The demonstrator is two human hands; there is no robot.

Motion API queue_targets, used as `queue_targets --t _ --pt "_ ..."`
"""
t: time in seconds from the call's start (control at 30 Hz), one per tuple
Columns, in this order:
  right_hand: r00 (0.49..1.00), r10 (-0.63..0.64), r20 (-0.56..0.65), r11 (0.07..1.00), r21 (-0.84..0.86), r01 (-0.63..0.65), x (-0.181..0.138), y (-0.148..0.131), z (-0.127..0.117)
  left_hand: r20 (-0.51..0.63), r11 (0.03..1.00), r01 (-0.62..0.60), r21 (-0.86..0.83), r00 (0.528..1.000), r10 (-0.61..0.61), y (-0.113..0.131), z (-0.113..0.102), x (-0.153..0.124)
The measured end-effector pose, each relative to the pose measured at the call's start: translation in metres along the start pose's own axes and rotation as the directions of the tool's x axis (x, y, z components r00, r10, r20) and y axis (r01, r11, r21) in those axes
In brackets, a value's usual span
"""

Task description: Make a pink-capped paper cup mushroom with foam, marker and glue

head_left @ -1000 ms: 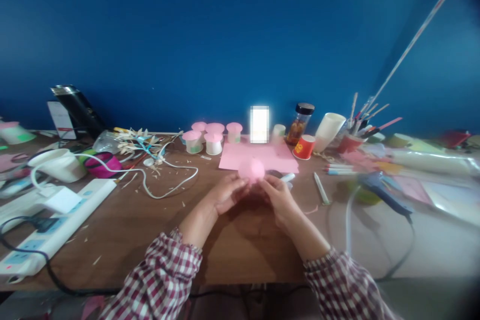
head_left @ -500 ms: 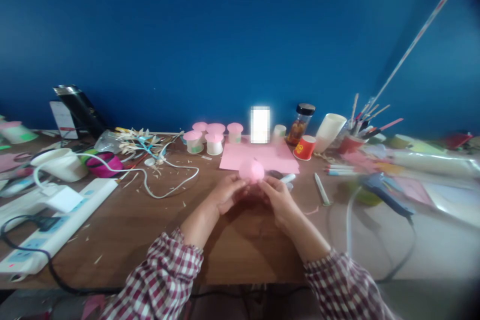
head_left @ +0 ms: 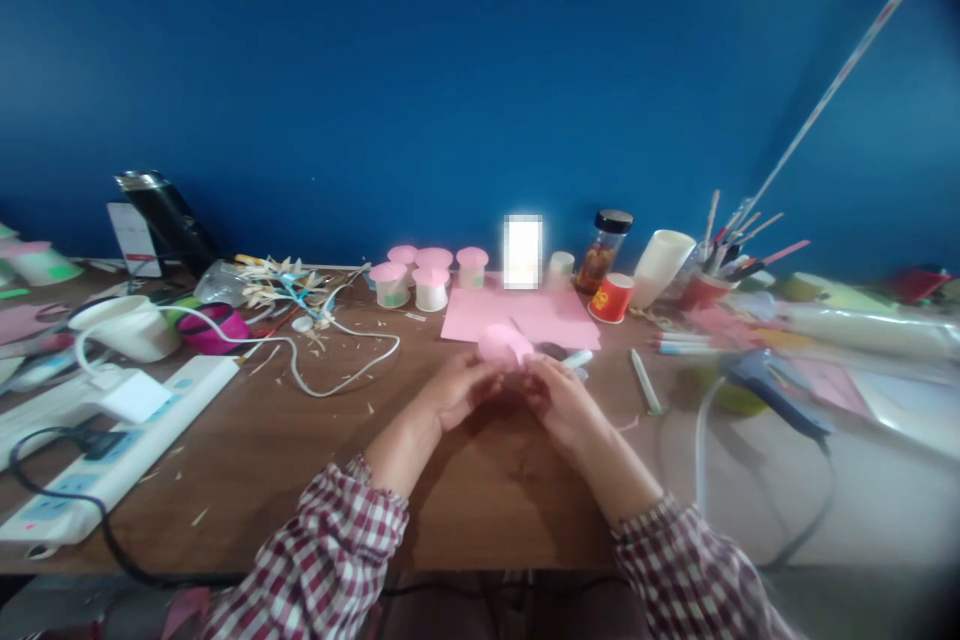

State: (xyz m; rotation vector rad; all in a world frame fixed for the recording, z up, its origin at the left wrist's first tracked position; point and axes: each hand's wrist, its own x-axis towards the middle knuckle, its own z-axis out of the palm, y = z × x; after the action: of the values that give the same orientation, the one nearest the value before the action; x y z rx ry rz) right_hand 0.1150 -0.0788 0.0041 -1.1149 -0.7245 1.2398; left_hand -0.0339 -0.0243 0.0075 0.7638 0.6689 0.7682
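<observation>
Between my two hands, over the middle of the table, is a pink paper disc (head_left: 501, 346). My left hand (head_left: 463, 390) pinches its lower left edge. At the right edge, my right hand (head_left: 559, 398) has its fingertips closed on the paper, which looks bent or lapped there. Some fingers of both hands are hidden beneath the disc. Just beyond lies a pink sheet (head_left: 480, 312). Several paper cups topped with pink paper, such as the white cup (head_left: 430, 292), stand to its left.
A power strip (head_left: 150, 440) with plugs and a white cable (head_left: 345, 390) occupy the left. A red paper cup (head_left: 611, 300), a jar (head_left: 602, 250) and a white pen-like stick (head_left: 643, 380) are at right. A glue gun (head_left: 776, 395) lies farther right. A blue wall (head_left: 420, 90) rises behind.
The disc has gone from nearly round to bent along its right side. My right fingertips have shifted slightly rightward with that edge, while my left hand stays almost in place.
</observation>
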Motion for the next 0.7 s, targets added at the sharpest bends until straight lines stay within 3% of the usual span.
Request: queue_targets --t 0.13,0.7 --pt "0.999 0.048 0.001 0.994 0.093 -0.048 -0.0017 0.0002 0.0046 0.003 0.999 -0.019 -0.027 1.0 0.019 -0.0002 0.0005 -0.0003" --pt "1.0 0.015 -0.009 0.994 0.107 -0.014 -0.0023 0.0052 0.008 0.019 0.998 -0.015 -0.055 1.0 0.016 -0.001 0.0033 -0.0011"
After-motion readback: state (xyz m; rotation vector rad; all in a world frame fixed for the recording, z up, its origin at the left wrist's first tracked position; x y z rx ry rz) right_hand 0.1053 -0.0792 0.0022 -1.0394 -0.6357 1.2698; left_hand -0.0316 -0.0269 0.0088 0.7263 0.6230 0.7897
